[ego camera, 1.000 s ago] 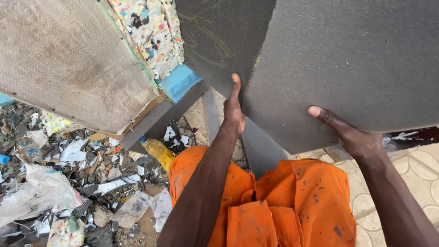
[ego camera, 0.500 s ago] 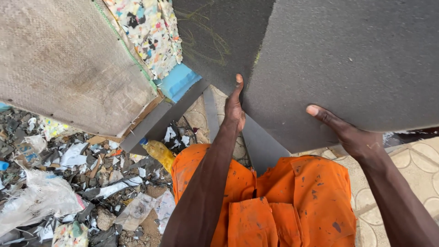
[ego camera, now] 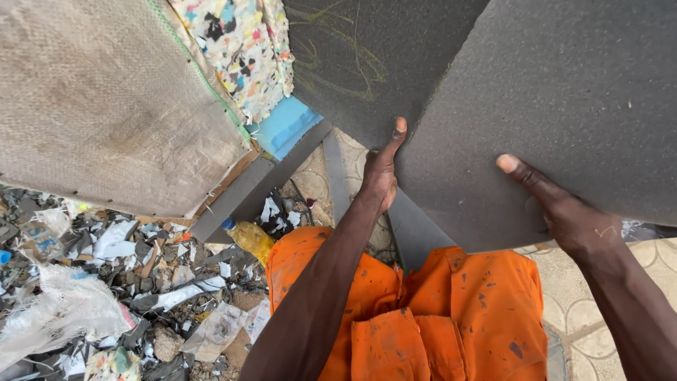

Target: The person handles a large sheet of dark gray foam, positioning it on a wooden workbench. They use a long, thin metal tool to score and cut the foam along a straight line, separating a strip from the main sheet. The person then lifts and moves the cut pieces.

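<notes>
The left hand [ego camera: 381,176] edged slightly higher up the grey foam sheet [ego camera: 564,106].

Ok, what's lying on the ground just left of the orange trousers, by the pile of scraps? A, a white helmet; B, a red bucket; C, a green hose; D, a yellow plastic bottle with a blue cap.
D: a yellow plastic bottle with a blue cap lies at the edge of the scrap pile, right beside the orange trousers.

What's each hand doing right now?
Left hand: gripping the left edge of the grey foam sheet, thumb up.
Right hand: holding the sheet's lower edge, thumb on its face.
</notes>
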